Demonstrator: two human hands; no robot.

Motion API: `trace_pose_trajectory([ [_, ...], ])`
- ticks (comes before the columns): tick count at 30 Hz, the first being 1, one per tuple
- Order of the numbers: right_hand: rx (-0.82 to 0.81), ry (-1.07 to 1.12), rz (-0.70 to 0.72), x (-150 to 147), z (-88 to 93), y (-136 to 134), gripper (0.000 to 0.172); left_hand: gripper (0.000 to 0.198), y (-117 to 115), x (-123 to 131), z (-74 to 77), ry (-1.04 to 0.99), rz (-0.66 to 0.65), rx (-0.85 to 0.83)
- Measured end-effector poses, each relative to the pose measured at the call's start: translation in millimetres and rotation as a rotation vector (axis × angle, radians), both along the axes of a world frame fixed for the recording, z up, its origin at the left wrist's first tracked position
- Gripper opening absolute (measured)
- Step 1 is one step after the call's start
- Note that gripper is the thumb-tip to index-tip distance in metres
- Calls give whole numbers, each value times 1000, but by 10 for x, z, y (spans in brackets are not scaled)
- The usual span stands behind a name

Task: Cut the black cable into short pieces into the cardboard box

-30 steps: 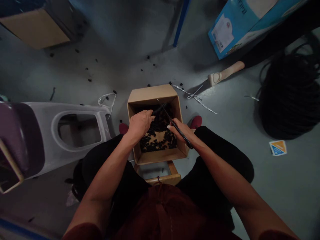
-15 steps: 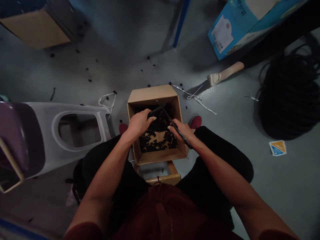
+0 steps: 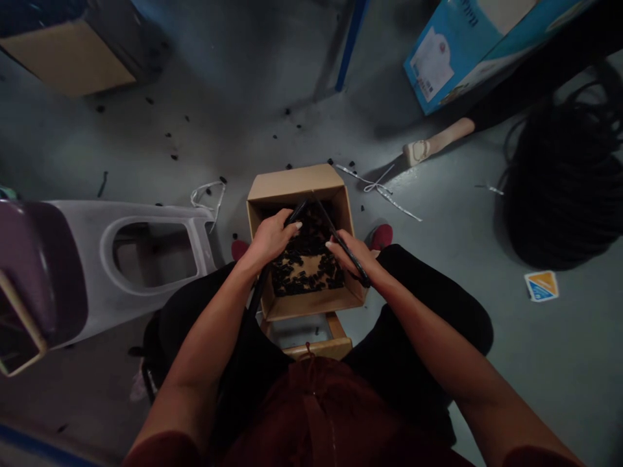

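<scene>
Floor (image 3: 233, 71): grey, around box (image 3: 294, 185)
Cord (image 3: 296, 211): left hand (image 3: 271, 239) curled tight round it; end over box, axis 1-7 o'clock
Tool (image 3: 337, 236): right hand (image 3: 355, 250) gripping, axis 11-5, 3 o'clock of cord end, apart

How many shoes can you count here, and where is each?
3: a red shoe left of the open cardboard box, another red shoe right of it, and a beige shoe near the blue box. Others may be hidden.
</scene>
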State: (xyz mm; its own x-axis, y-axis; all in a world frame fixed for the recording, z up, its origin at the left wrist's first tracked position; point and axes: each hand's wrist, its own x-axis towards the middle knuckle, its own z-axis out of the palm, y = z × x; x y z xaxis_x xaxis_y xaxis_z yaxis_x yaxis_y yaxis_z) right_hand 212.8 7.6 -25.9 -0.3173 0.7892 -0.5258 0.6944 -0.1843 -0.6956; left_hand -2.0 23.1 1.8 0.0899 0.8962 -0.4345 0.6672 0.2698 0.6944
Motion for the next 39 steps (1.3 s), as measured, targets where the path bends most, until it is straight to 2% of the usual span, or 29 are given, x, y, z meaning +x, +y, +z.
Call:
trace_pose_trajectory([
  [5,-128,462,-388,-45,-20,78,36,21,-20,108,35,-406,81,-200],
  [9,-165,686,-573,-91,15,173,45,21,-53,223,85,-574,80,-333],
  [14,-192,792,-682,-117,93,282,47,25,-106,305,105,-698,15,-408],
  [22,-92,765,-778,-43,86,359,46,27,-110,285,168,-745,105,-527],
  [24,-71,742,-782,-22,67,373,46,32,-104,271,145,-683,100,-483],
  [26,-30,711,-761,-14,52,376,45,34,-105,264,103,-497,54,-376],
  [29,23,635,-735,-27,46,365,43,33,-133,269,34,-147,-65,-92],
  [31,34,587,-726,-44,53,357,42,34,-158,281,8,-8,-141,49],
  [35,24,562,-717,-60,67,344,42,35,-168,284,22,52,-203,90],
  [39,-15,580,-697,-60,52,319,40,36,-81,166,85,44,-221,94],
])
